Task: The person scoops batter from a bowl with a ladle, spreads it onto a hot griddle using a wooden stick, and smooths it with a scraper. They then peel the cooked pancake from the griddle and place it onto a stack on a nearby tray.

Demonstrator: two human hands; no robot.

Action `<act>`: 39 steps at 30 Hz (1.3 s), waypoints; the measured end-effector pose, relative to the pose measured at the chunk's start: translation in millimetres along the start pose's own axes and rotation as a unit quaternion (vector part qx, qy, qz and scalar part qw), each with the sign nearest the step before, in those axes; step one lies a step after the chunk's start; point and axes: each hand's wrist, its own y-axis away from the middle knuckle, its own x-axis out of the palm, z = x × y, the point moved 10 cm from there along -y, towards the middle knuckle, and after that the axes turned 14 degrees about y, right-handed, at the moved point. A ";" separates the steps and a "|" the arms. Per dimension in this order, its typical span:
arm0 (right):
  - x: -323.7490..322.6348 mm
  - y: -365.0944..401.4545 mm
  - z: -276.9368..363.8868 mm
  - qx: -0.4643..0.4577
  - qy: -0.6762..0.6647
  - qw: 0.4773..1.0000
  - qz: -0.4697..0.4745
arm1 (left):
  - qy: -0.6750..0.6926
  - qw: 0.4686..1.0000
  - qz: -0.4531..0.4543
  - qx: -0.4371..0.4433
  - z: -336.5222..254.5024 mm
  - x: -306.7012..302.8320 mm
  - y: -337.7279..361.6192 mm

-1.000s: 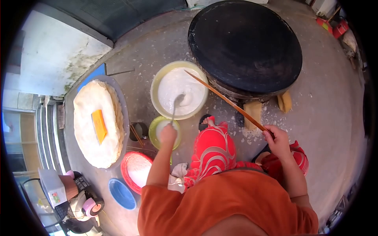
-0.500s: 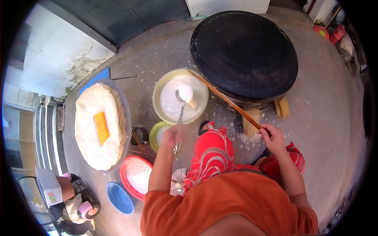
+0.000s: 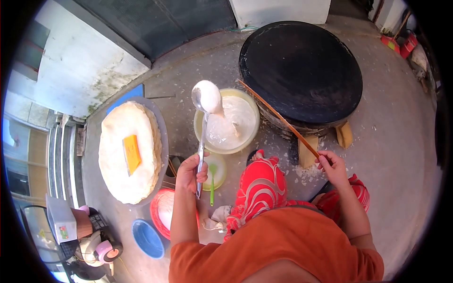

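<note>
My left hand [image 3: 192, 173] is closed round the long handle of a metal ladle [image 3: 202, 137]. A thick lump of white batter [image 3: 209, 96] fills the ladle's cup and droops over its side, above the left part of a pale basin [image 3: 256, 118] holding more batter. My right hand [image 3: 332, 168] grips one end of a long, thin wooden spreader [image 3: 284, 121]. The spreader slants up and left, its far tip near the basin and its length in front of a large round black griddle [image 3: 302, 70]. No food shows on the griddle.
To the left, a tall stack of thin flatbreads [image 3: 115, 160] carries an orange scraper [image 3: 132, 153]. Near my left arm are a small bowl [image 3: 223, 177] with a green spoon [image 3: 212, 191], a red basin [image 3: 159, 222] and a blue basin [image 3: 147, 239]. Wooden blocks [image 3: 344, 135] sit under the griddle.
My left hand has raised the ladle of batter from inside the basin, up and to the left. My right hand still holds the spreader. The whole view has shifted slightly.
</note>
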 end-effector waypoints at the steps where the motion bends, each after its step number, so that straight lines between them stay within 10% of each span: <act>1: 0.3 0.2 0.4 -0.011 0.003 1.000 -0.002 | -0.022 1.000 -0.004 0.022 -3.7 3.5 -1.2; 8: 0.8 -4.3 -4.1 -0.022 0.004 1.000 -0.013 | -0.381 0.895 -0.176 0.150 18.5 -77.0 -68.2; 10: -0.3 -4.3 2.2 -0.026 0.017 0.999 -0.021 | -0.799 0.532 -0.256 0.114 22.5 -69.1 -71.6; 19: 4.2 -4.5 1.2 -0.027 0.029 0.999 -0.013 | -0.853 0.472 -0.210 0.072 40.3 -79.3 -106.0; 23: 2.2 -3.7 0.1 -0.028 0.017 0.999 -0.018 | -0.802 0.540 -0.248 0.063 9.4 -67.8 -70.6; 29: 1.8 -3.6 0.3 -0.029 0.023 0.999 -0.015 | -0.833 0.497 -0.229 0.085 42.0 -136.1 -117.6; 35: 3.5 -7.1 -1.0 -0.020 0.029 0.999 -0.013 | -0.362 0.921 -0.046 -0.133 106.4 -213.9 -177.7; 39: 3.6 -7.6 -3.3 -0.021 0.000 1.000 -0.017 | -0.068 0.968 -0.195 -0.140 88.0 -121.1 -104.3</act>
